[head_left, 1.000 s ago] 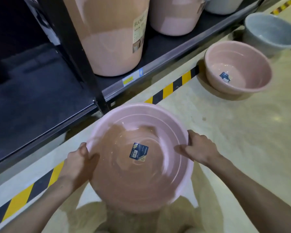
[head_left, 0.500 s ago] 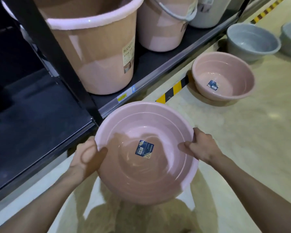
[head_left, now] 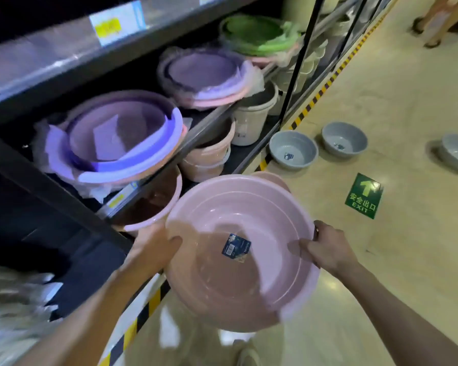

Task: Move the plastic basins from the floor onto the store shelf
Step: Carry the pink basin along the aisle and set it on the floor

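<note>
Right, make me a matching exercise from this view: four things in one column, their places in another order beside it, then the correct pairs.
Things:
1. pink basin
2. grey basins
3. green basins
4. exit sign

Places:
A. stacked on the shelf, far end
B. stuck flat on the floor
C. held at the rim by left hand and right hand
D. standing loose on the floor

Pairs: 1-C, 2-D, 3-A, 4-B

a: what is seen of the round pink plastic basin (head_left: 217, 273)?
b: smooth, glossy plastic, a paper sticker (head_left: 236, 248) stuck inside.
a: and the beige floor (head_left: 397, 233)?
b: polished, sheen is shown.
</note>
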Action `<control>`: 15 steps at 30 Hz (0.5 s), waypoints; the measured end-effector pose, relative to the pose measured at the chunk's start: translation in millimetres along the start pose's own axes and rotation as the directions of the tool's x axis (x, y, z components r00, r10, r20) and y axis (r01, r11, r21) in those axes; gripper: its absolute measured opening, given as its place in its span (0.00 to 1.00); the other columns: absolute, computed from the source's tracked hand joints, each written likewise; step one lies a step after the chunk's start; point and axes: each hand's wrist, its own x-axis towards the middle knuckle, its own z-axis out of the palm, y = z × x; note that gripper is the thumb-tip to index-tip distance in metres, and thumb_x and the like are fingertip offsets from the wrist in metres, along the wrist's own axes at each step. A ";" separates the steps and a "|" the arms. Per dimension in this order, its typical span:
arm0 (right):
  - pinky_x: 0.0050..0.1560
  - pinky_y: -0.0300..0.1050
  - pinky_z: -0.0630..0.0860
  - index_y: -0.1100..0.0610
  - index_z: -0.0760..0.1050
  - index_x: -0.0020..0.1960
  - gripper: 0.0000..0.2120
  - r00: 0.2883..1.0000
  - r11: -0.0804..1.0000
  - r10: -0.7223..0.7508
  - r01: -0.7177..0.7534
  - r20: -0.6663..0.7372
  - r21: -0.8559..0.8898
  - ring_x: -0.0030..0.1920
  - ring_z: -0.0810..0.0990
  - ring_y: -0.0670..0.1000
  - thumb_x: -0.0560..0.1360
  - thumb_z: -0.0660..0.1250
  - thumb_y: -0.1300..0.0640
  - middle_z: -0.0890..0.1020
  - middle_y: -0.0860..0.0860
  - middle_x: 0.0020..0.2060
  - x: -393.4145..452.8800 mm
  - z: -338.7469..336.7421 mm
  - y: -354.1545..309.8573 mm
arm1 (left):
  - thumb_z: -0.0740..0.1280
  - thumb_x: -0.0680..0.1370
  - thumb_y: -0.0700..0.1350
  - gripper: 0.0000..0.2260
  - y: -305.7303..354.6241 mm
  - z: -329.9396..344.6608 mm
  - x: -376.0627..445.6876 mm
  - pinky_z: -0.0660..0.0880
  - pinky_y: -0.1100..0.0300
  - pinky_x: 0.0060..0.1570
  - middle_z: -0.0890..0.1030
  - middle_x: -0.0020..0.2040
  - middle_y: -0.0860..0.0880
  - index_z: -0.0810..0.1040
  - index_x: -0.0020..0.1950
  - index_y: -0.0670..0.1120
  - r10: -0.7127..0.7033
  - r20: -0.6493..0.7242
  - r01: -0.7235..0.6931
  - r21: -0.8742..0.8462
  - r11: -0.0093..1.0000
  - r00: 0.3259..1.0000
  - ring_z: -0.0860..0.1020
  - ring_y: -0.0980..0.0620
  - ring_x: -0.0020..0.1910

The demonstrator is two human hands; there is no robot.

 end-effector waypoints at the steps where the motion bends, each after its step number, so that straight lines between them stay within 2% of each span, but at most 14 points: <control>1: 0.36 0.52 0.81 0.54 0.74 0.39 0.12 1.000 1.000 0.009 -0.009 -0.005 0.005 0.32 0.81 0.57 0.61 0.69 0.48 0.82 0.52 0.26 -14.7 -34.2 -12.7 | 0.68 0.74 0.46 0.13 26.0 -27.0 -6.6 0.73 0.56 0.48 0.81 0.49 0.45 0.79 0.57 0.44 -0.025 0.026 0.025 -0.011 1.000 0.999 0.78 0.40 0.52; 3: 0.35 0.51 0.81 0.53 0.75 0.40 0.12 0.999 1.000 -0.001 0.002 -0.037 0.012 0.31 0.82 0.55 0.61 0.68 0.48 0.82 0.51 0.26 -37.6 -95.1 -33.8 | 0.65 0.73 0.48 0.07 76.5 -75.7 -15.9 0.74 0.53 0.44 0.81 0.45 0.47 0.77 0.48 0.47 -0.033 0.065 0.035 -0.036 0.999 0.997 0.77 0.42 0.47; 5: 0.36 0.54 0.82 0.53 0.77 0.41 0.10 0.999 0.999 0.002 -0.001 -0.053 0.032 0.32 0.82 0.55 0.63 0.70 0.50 0.83 0.51 0.27 -57.5 -149.5 -50.1 | 0.64 0.73 0.49 0.04 122.4 -116.8 -25.5 0.70 0.53 0.40 0.79 0.42 0.50 0.75 0.42 0.49 0.035 0.072 -0.033 -0.032 0.999 0.997 0.76 0.45 0.43; 7: 0.36 0.56 0.83 0.55 0.80 0.42 0.09 0.998 0.997 0.012 -0.008 -0.057 0.072 0.32 0.83 0.57 0.63 0.72 0.52 0.84 0.52 0.27 -74.7 -195.3 -62.9 | 0.67 0.74 0.49 0.06 163.0 -147.6 -34.8 0.68 0.53 0.40 0.81 0.43 0.47 0.77 0.44 0.48 0.129 0.051 -0.129 0.001 0.992 0.990 0.77 0.43 0.45; 9: 0.36 0.52 0.82 0.55 0.80 0.40 0.08 0.995 0.996 0.015 -0.007 -0.095 0.091 0.31 0.83 0.54 0.64 0.73 0.53 0.84 0.49 0.26 -84.6 -232.1 -72.1 | 0.69 0.75 0.48 0.09 199.6 -169.0 -37.5 0.71 0.52 0.43 0.83 0.46 0.44 0.80 0.48 0.43 0.184 0.019 -0.184 0.011 0.983 0.983 0.79 0.41 0.48; 11: 0.34 0.47 0.78 0.54 0.78 0.38 0.07 0.993 0.997 0.002 0.007 -0.117 0.078 0.30 0.81 0.50 0.64 0.72 0.52 0.83 0.45 0.24 -89.1 -262.1 -75.6 | 0.69 0.74 0.48 0.07 228.2 -180.3 -37.6 0.73 0.52 0.44 0.82 0.44 0.43 0.79 0.44 0.44 0.221 -0.011 -0.220 0.021 0.975 0.975 0.80 0.39 0.49; 13: 0.33 0.45 0.76 0.53 0.79 0.38 0.06 0.990 0.996 -0.008 0.021 -0.140 0.092 0.31 0.81 0.49 0.63 0.71 0.52 0.83 0.45 0.24 -90.8 -287.6 -75.8 | 0.69 0.74 0.47 0.08 254.3 -187.4 -37.3 0.70 0.53 0.41 0.80 0.40 0.43 0.74 0.38 0.47 0.260 -0.017 -0.259 0.029 0.965 0.965 0.80 0.38 0.47; 15: 0.31 0.42 0.73 0.53 0.78 0.36 0.03 0.987 0.995 -0.008 0.024 -0.162 0.092 0.31 0.81 0.47 0.65 0.71 0.54 0.82 0.44 0.23 -88.0 -308.0 -72.2 | 0.69 0.74 0.47 0.06 278.7 -190.8 -33.1 0.71 0.52 0.43 0.82 0.44 0.41 0.76 0.42 0.47 0.293 -0.024 -0.291 0.067 0.954 0.956 0.80 0.36 0.49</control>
